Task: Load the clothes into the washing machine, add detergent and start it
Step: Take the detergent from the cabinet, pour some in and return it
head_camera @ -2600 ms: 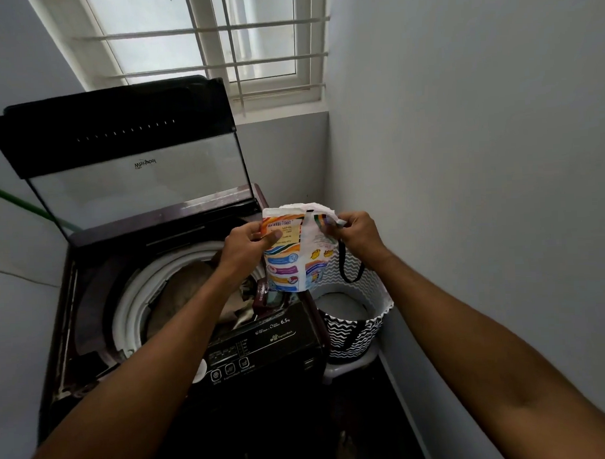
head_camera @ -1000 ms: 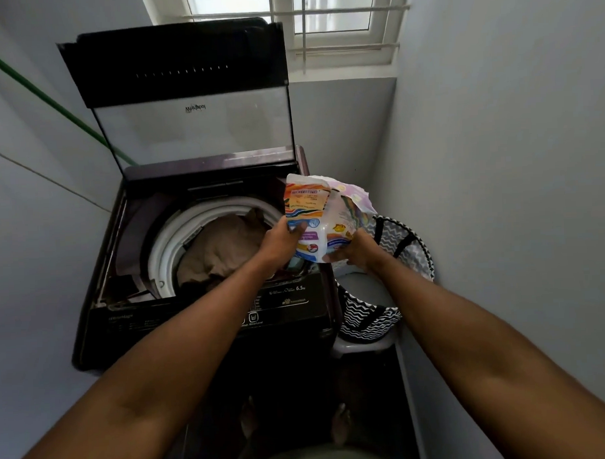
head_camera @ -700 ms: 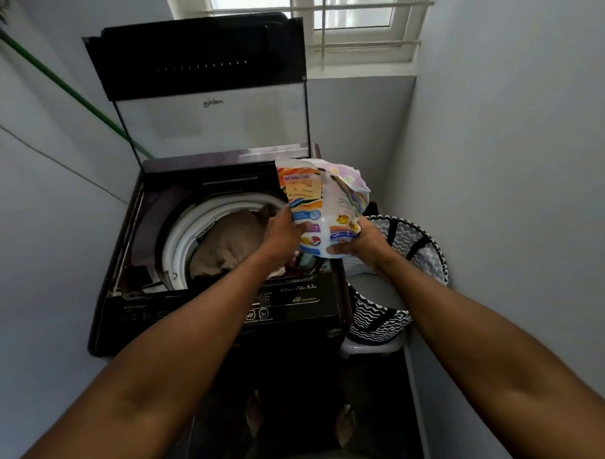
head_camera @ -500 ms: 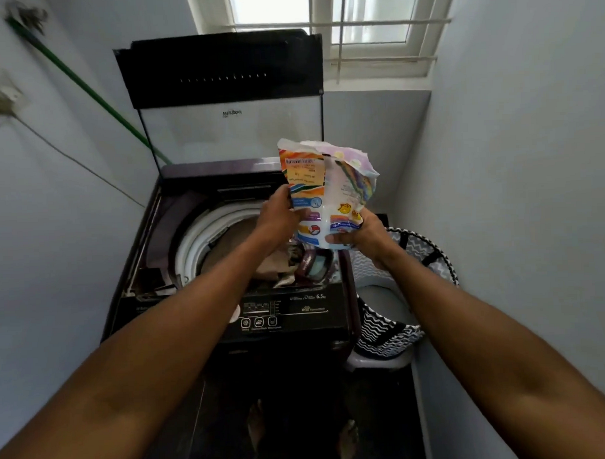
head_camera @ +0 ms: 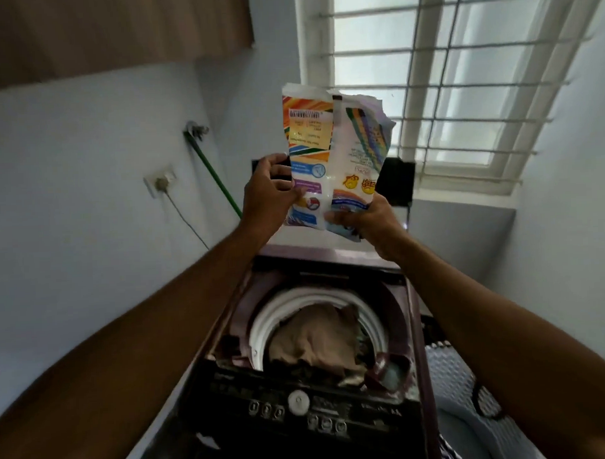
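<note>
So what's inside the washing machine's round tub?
A crumpled brownish cloth fills most of the white-rimmed tub, with some darker clothes at its right edge. Whatever lies beneath them is covered.

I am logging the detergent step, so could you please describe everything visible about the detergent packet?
The detergent packet is a soft, glossy plastic pouch, mostly white with orange, blue, purple and rainbow-striped printing; the text is too blurred to read. It is held upright in the air, its crumpled top edge against the window. The left hand grips its left side and the right hand pinches its lower right corner.
</note>
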A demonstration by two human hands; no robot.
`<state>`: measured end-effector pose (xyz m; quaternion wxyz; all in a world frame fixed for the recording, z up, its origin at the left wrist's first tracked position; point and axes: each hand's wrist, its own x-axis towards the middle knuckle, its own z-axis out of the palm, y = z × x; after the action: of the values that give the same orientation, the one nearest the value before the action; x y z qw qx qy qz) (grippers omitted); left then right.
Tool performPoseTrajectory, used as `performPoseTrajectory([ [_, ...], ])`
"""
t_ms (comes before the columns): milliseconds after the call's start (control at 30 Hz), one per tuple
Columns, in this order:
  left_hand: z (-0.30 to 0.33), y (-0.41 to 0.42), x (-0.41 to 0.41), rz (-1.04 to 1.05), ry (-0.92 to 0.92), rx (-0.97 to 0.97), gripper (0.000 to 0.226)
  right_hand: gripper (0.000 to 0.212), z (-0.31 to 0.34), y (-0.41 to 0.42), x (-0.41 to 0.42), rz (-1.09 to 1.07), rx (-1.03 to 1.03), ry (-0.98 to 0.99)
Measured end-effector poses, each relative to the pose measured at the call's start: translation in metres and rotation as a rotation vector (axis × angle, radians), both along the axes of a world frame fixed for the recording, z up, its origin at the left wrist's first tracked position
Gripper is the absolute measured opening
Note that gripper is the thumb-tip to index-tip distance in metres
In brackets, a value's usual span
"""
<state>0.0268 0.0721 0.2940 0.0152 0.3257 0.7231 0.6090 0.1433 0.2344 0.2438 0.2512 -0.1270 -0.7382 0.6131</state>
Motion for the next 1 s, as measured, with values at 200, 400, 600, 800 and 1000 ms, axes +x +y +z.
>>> performPoseTrajectory([
  [200,0.083,-0.065,-0.051,0.241,0.3,0.038,0.058,0.046,0.093,-0.056,-0.074,0.136,0.062,0.156],
  [400,0.171,-0.147,-0.084,0.339,0.459,0.094,0.053,0.048,0.174,-0.125,-0.136,0.239,0.1,0.298],
  [600,0.225,-0.224,-0.103,0.473,0.463,0.226,0.039,0.045,0.237,-0.201,-0.182,0.352,0.1,0.432],
  [800,0.227,-0.271,-0.111,0.713,0.546,0.372,0.034,0.049,0.268,-0.259,-0.215,0.425,0.13,0.466],
  [1000,0.241,-0.321,-0.111,0.873,0.678,0.366,0.034,0.05,0.289,-0.313,-0.233,0.542,0.102,0.509],
])
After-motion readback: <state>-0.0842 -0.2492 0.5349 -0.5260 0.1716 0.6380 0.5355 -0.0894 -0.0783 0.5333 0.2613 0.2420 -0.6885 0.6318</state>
